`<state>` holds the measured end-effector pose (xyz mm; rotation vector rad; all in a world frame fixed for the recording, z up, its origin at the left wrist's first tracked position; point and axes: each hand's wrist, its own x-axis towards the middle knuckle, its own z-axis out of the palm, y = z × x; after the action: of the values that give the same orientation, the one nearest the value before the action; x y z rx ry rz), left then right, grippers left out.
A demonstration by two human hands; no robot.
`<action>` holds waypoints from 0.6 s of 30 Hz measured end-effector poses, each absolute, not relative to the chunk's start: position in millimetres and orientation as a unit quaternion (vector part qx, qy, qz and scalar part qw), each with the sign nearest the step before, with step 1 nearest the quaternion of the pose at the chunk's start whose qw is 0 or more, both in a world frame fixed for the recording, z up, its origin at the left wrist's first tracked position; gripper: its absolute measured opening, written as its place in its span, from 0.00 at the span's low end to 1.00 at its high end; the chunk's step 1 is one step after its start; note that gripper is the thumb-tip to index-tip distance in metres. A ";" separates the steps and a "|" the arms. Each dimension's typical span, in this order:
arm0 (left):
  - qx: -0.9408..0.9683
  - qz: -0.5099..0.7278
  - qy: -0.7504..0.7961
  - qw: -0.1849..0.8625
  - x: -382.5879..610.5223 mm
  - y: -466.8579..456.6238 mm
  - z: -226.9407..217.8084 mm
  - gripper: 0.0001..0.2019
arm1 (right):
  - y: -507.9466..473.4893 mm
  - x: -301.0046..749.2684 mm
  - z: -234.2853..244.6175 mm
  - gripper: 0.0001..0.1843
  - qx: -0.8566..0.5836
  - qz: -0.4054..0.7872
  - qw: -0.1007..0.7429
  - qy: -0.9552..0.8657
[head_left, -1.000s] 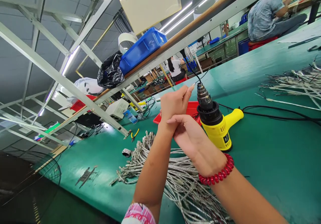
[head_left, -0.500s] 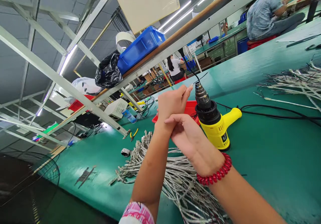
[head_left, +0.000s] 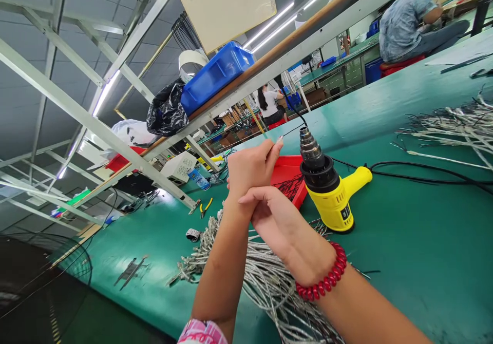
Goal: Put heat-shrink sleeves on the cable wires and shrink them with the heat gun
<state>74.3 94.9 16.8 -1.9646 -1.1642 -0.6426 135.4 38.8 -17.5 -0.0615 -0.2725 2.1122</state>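
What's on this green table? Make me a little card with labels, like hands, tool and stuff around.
left hand: pinches a thin black wire that runs past the nozzle tip
right hand: curled against the left wrist; red bead bracelet on its own wrist
tool: yellow heat gun, standing nozzle up on the green table
behind the hands: red tray
under the arms: pile of grey cables
farther off: yellow pliers on the table, blue bin on a shelf
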 end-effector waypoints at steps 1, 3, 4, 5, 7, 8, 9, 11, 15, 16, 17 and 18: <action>-0.766 -0.250 -0.453 0.381 73.8 94.8 16.7 0.24 | 38.6 135.4 -17.3 0.11 -0.026 0.868 0.483 -0.112; -0.765 -0.247 -0.451 0.388 72.8 94.5 16.3 0.24 | 38.7 135.1 -17.1 0.10 -0.028 0.869 0.482 -0.111; -0.764 -0.247 -0.450 0.391 72.3 94.3 16.0 0.24 | 38.8 134.8 -17.1 0.10 -0.030 0.869 0.482 -0.111; -0.763 -0.248 -0.449 0.395 71.8 94.1 15.8 0.24 | 38.9 134.4 -17.3 0.10 -0.032 0.870 0.480 -0.110; -0.760 -0.250 -0.444 0.404 70.7 93.4 15.2 0.24 | 38.8 133.5 -17.8 0.10 -0.035 0.873 0.474 -0.107; -0.758 -0.253 -0.440 0.410 70.2 93.1 14.9 0.24 | 38.6 133.0 -18.1 0.10 -0.036 0.875 0.471 -0.106; -0.757 -0.255 -0.435 0.416 69.8 92.7 14.7 0.23 | 38.3 132.6 -18.4 0.10 -0.037 0.877 0.469 -0.104; -0.755 -0.258 -0.426 0.426 69.0 92.1 14.2 0.23 | 37.7 131.9 -19.2 0.10 -0.036 0.878 0.467 -0.100; -0.758 -0.278 -0.404 0.430 68.6 92.3 13.2 0.22 | 36.7 131.2 -20.7 0.12 -0.030 0.876 0.472 -0.099; -0.759 -0.286 -0.398 0.428 68.7 92.7 13.0 0.21 | 36.7 131.3 -21.1 0.12 -0.030 0.874 0.474 -0.099; -0.760 -0.294 -0.394 0.425 68.8 93.3 12.6 0.20 | 36.9 131.4 -21.3 0.12 -0.031 0.873 0.476 -0.099; -0.762 -0.301 -0.390 0.421 68.8 94.2 12.3 0.20 | 37.4 131.5 -21.6 0.12 -0.032 0.873 0.477 -0.100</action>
<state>68.8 94.2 12.3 -1.9085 -0.9765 -0.7529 131.5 37.4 -21.6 -0.0786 -0.2431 2.1317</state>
